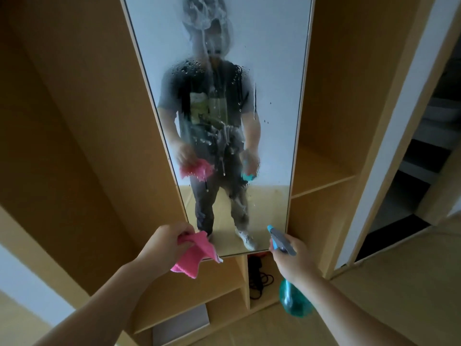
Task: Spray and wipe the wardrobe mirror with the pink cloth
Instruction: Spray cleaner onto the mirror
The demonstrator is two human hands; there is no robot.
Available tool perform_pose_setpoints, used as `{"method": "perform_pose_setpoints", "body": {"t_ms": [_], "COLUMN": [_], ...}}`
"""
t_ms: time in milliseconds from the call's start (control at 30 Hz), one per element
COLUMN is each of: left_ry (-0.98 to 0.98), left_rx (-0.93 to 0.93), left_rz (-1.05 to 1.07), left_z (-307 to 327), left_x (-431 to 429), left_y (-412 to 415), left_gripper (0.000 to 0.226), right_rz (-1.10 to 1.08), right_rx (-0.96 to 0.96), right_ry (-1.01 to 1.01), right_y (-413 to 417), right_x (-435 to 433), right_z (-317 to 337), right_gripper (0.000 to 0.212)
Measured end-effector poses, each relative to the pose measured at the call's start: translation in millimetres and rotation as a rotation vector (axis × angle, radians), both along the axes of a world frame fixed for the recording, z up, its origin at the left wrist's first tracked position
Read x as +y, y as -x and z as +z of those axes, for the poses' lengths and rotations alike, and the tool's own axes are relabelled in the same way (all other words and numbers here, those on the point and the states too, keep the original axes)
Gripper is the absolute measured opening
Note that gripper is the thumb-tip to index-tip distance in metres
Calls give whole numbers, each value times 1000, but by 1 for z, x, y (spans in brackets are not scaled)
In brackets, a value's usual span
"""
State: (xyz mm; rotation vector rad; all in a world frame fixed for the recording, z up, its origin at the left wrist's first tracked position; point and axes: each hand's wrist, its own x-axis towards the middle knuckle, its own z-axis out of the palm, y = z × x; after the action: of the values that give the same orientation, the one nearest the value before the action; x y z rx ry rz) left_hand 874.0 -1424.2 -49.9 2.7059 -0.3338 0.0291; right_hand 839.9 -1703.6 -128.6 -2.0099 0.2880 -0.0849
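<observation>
Before the mirror [274, 96], left hand [169, 243] grips pink cloth [197, 255], right hand [291, 260] teal spray bottle [294, 300].

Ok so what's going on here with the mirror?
A person is cleaning the wardrobe mirror. The right hand grips a teal spray bottle aimed at the glass, and the left hand holds the pink cloth near the mirror's bottom edge. Foam sits near the top and drips run down the middle; wiping looks not yet done.
</observation>
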Motion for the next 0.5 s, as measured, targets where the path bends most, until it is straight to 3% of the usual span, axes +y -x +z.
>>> {"method": "perform_pose_setpoints", "body": {"t_ms": [133,367,500], "left_ry": [25,48,67], "left_rx": [-9,22,30], "left_rz": [14,58,96], "left_z": [0,-5,-6], "left_x": [8,35,53], "left_y": [5,25,32], "left_gripper": [21,22,20], "right_rz": [17,195,237], "right_rx": [-19,-32,-66], "right_ry": [-14,-41,-14], "right_y": [1,-1,-6], "right_x": [11,42,66], "right_z": [6,10,13], "right_gripper": [10,32,32]}}
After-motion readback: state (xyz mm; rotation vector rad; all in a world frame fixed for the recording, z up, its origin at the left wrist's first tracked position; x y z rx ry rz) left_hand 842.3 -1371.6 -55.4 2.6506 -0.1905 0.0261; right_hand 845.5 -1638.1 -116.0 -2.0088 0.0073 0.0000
